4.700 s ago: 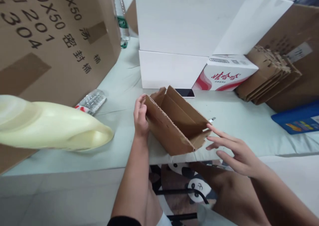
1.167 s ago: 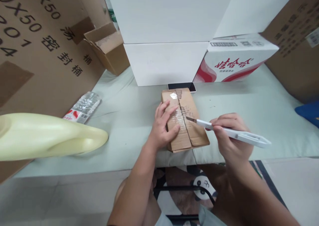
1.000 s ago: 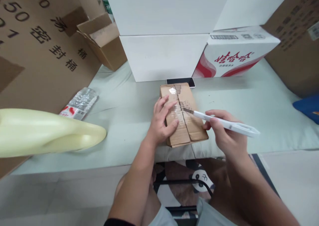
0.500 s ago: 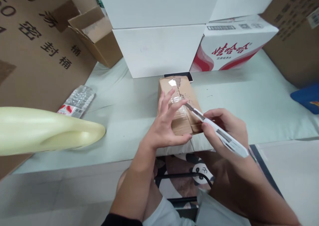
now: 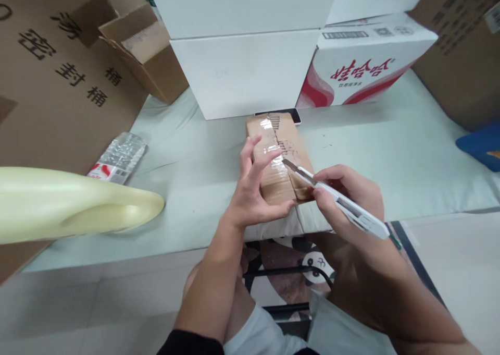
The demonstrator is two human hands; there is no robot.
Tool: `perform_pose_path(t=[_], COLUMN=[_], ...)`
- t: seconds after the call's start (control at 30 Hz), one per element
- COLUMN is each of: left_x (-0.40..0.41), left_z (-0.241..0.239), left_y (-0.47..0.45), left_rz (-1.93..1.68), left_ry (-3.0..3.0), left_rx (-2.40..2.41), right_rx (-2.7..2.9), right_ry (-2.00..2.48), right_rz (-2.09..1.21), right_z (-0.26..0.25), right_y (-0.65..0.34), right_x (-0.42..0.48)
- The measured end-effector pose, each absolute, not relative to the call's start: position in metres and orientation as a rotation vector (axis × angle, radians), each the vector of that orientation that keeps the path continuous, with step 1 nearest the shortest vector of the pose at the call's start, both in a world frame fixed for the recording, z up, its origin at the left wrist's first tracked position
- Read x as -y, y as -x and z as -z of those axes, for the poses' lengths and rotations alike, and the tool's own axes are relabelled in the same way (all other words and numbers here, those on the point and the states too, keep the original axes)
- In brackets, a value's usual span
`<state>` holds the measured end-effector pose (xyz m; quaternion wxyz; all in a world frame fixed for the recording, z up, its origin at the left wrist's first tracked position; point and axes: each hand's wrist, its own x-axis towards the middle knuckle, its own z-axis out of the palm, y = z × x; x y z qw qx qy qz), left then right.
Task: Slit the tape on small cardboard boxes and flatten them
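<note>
A small brown cardboard box (image 5: 279, 136), shut and sealed with clear tape along its middle seam, lies on the pale green table (image 5: 195, 172) near the front edge. My left hand (image 5: 253, 188) rests on the box's left half with fingers spread, thumb at its near edge. My right hand (image 5: 347, 198) grips a white utility knife (image 5: 339, 201); the blade tip touches the seam near the middle of the box top.
White boxes (image 5: 242, 68) and a red-and-white carton (image 5: 363, 63) stand behind. A phone (image 5: 297, 114) lies behind the box. Large brown cartons (image 5: 58, 73) fill the left. A crushed plastic bottle (image 5: 117, 157) and a cream jug (image 5: 74, 204) lie left; a blue item (image 5: 480, 144) lies right.
The box, open 4.7 s ago, is closed and taped. My right hand has taken up the knife and swung its handle towards me; my left fingers have lifted and spread.
</note>
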<state>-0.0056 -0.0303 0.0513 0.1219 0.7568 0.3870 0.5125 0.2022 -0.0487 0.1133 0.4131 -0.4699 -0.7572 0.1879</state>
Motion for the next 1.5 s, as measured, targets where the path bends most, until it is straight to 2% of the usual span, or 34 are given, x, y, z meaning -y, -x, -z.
perform_pose_path(t=[0.23,0.73,1.2,1.5], left_x=[0.027,0.028,0.027,0.025], left_z=[-0.046,-0.044,-0.041,-0.041], left_y=[0.004,0.004,0.003,0.005], left_rz=[-1.614,-1.583,-1.581,-1.624], left_ry=[-2.154,-2.126,-2.188,-2.120], left_rx=[-1.128,-1.165,-1.254,-1.185], right_rx=[1.875,1.829,1.639,1.654], right_ry=[1.184,1.262,1.301,1.252], right_rz=[-0.451,-0.525,-0.783,-0.837], right_z=[-0.113,-0.107,-0.104,-0.116], right_y=[-0.202,-0.196,-0.198,-0.204], right_x=[0.046,0.037,0.036,0.043])
